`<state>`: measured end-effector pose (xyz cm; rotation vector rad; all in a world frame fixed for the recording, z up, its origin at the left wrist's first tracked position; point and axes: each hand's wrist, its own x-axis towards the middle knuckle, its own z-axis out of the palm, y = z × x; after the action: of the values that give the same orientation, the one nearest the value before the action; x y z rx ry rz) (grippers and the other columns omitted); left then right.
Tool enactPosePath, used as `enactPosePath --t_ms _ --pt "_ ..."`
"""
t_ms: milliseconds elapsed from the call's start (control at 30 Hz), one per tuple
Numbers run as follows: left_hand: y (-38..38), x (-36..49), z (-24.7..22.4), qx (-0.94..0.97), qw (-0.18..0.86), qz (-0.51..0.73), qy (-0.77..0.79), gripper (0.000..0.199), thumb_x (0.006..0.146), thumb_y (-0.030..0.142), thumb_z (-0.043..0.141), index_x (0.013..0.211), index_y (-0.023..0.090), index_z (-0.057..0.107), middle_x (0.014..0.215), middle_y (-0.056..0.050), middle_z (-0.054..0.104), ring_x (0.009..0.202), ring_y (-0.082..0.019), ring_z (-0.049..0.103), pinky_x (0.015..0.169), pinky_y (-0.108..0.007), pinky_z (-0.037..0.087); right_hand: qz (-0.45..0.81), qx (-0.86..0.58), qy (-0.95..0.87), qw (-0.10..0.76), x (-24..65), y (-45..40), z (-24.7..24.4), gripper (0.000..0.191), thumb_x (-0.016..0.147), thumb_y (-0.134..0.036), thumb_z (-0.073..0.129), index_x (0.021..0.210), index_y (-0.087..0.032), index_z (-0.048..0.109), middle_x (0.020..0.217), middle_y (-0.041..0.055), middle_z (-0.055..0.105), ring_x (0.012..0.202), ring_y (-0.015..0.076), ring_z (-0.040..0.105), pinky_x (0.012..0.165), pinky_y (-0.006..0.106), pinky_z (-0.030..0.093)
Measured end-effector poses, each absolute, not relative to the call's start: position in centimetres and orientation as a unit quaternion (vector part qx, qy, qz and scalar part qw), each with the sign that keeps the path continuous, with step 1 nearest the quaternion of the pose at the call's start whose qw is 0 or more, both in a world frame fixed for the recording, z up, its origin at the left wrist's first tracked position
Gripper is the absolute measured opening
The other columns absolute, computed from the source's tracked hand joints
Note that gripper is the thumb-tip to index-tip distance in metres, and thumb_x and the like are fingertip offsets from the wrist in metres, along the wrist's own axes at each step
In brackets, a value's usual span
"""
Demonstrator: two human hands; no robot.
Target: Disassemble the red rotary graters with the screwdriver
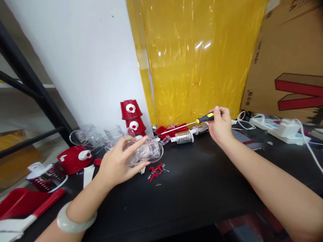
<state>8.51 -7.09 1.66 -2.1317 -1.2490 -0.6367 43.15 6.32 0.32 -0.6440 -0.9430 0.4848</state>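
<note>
My left hand [117, 163] is wrapped round a clear plastic housing [152, 151], held just above the black table. In my right hand [221, 125] is a long screwdriver [205, 117] with a black and yellow handle. Its thin shaft points left, and the tip is near the top of the clear housing; I cannot tell whether they touch. Small red plastic pieces [155, 171] and several screws lie on the table below the housing. Behind it are perforated metal grater drums [184, 137] and a red tray-like part [166, 129].
Red cone-shaped bases [131, 109] are stacked against the wall. More clear parts [87, 134], a red base [74, 159] and a drum [46, 176] stand at left. A white power strip [280, 129] with cables lies right, before a cardboard box [290, 60].
</note>
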Motion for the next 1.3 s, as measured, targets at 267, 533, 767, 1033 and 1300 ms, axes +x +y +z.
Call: enactPosePath --t_ms 267,533,767,1033,1300 --pt "-7.4 8.7 1.9 -0.790 0.295 -0.236 -0.484 0.068 0.081 0.060 0.062 0.143 0.038 0.043 0.121 -0.011 0.057 0.088 -0.023 0.067 0.057 -0.029 0.052 0.105 -0.331 -0.500 0.794 42.5 5.8 -0.4 0.040 0.086 -0.068 0.044 0.087 -0.028 0.039 0.082 -0.0014 0.054 0.081 0.0156 0.059 0.070 0.029 0.049" --pt "-8.0 8.7 2.1 -0.779 0.302 -0.237 -0.496 0.070 0.080 0.062 0.061 0.144 0.037 0.042 0.120 -0.009 0.057 0.082 -0.020 0.066 0.053 -0.027 0.049 0.161 -0.300 -0.507 0.792 42.0 5.0 -0.2 0.035 0.086 -0.061 0.052 0.093 -0.029 0.041 0.089 0.0009 0.059 0.088 0.0167 0.061 0.071 0.030 0.050" --pt "-8.1 7.8 3.3 -0.770 0.303 -0.246 -0.504 0.072 0.079 0.064 0.061 0.143 0.036 0.044 0.118 -0.009 0.058 0.076 -0.018 0.065 0.054 -0.026 0.048 0.198 -0.378 -0.616 0.662 44.4 4.7 0.2 0.049 0.088 -0.071 0.040 0.083 -0.025 0.057 0.056 -0.0025 0.046 0.044 0.0123 0.043 0.041 0.026 0.032" --pt "-7.9 6.8 3.6 -0.798 0.296 -0.215 -0.478 0.073 0.079 0.064 0.060 0.145 0.039 0.042 0.114 -0.006 0.059 0.070 -0.016 0.063 0.056 -0.027 0.048 0.284 -0.336 -0.674 0.593 45.1 6.1 -0.5 0.039 0.082 -0.060 0.061 0.105 -0.028 0.058 0.069 -0.0027 0.054 0.057 0.0139 0.052 0.053 0.027 0.043" --pt "-7.6 6.2 3.8 -0.796 0.268 -0.208 -0.501 0.073 0.079 0.065 0.060 0.145 0.039 0.041 0.111 -0.005 0.058 0.069 -0.016 0.061 0.062 -0.029 0.050 0.254 -0.326 -0.732 0.542 45.0 5.3 -0.2 0.031 0.078 -0.050 0.070 0.097 -0.027 0.062 0.092 0.0018 0.061 0.075 0.0163 0.057 0.067 0.029 0.048"
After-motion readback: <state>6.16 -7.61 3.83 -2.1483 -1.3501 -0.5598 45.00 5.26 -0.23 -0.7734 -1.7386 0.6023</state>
